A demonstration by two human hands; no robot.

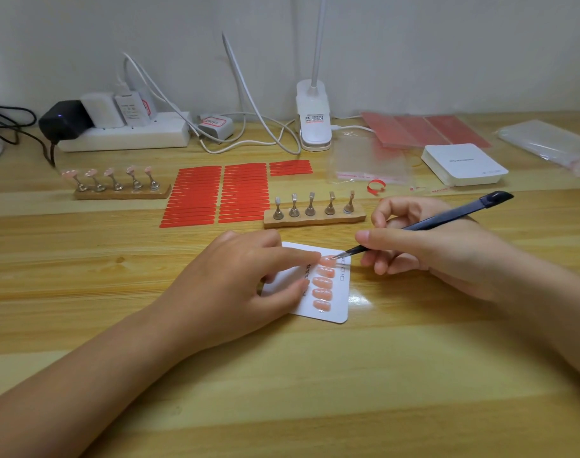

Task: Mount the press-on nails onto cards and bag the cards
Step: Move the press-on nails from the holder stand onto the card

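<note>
- The white rectangular paper card lies flat on the light wooden counter, near the middle, with five glossy peach press-on nails on it in one column.
- The left hand comes from seven o'clock; its straight index finger presses the top nail and its thumb rests on the card, so this grip is released, not clenched.
- The right hand comes from four o'clock and pinches the dark slim tweezers, whose tip touches the same top nail.
- On the card, only part of a word, "handm", can be read.
- At twelve o'clock, just behind the card, stands a wooden holder with five bare metal stands.
</note>
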